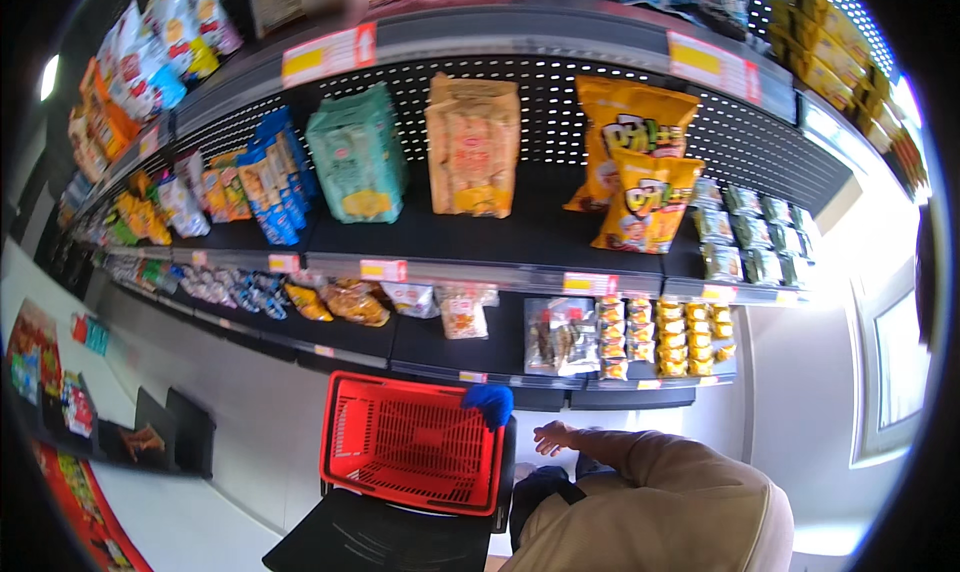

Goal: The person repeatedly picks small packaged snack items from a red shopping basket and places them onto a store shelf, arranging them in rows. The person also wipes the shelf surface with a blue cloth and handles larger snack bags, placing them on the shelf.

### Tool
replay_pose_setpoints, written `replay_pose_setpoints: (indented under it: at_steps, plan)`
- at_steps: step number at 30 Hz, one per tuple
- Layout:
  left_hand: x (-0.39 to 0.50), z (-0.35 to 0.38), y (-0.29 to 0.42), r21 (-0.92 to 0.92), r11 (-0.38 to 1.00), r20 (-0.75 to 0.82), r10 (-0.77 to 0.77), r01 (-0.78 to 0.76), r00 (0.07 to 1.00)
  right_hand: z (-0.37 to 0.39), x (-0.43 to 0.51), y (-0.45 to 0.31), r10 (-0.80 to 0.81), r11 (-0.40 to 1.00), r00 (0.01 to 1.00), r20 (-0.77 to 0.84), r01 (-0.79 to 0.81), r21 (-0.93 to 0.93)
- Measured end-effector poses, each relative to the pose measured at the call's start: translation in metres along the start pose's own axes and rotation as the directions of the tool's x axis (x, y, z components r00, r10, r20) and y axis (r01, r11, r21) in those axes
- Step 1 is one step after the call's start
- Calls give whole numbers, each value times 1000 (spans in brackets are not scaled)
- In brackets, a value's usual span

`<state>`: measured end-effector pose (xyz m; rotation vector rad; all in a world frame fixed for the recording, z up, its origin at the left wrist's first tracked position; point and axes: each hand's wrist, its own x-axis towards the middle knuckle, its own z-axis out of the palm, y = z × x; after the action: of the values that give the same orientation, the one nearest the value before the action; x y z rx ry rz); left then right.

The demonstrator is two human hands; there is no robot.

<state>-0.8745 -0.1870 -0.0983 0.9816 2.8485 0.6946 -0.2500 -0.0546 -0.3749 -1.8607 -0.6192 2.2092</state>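
My right hand (pixel 555 438) reaches out from a beige sleeve at the lower right. Its fingers are loosely spread with nothing in them. Just left of it stands a red plastic shopping basket (pixel 427 506), with slotted walls and no goods visible inside. A crumpled blue cloth-like bundle (pixel 487 405) hangs over the basket's upper right corner, nearest to my hand but apart from it. Beneath and in front of the basket is a black flat support (pixel 382 538), perhaps a chair or cart. My left hand cannot be made out in the view.
Black store shelves (pixel 465 268) of snacks span the view. Teal (pixel 356 155) and tan (pixel 472 148) packs stand upright near yellow snack bags (pixel 649 197). Small packets (pixel 675 339) line the lower shelf. A window (pixel 900 362) is right; a white counter (pixel 127 377) is left.
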Motion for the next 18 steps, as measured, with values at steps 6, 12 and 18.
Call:
replay_pose_setpoints:
  at_steps: [6, 12, 18]
  plan:
    - [-1, -1, 8, 112, 990, -40, -87, 91, 995, -35, -93, -30, -221, 965, 975, -21, 216, -149]
    - [-29, 0, 140, 202, 864, -380, 504, -462, 776, -56, -191, -91, -696, 691, 717, -47, 650, -317]
    - [-152, 25, 397, -619, 631, 34, 616, -467, 787, -86, -283, -164, -861, 486, 507, -35, 800, -353]
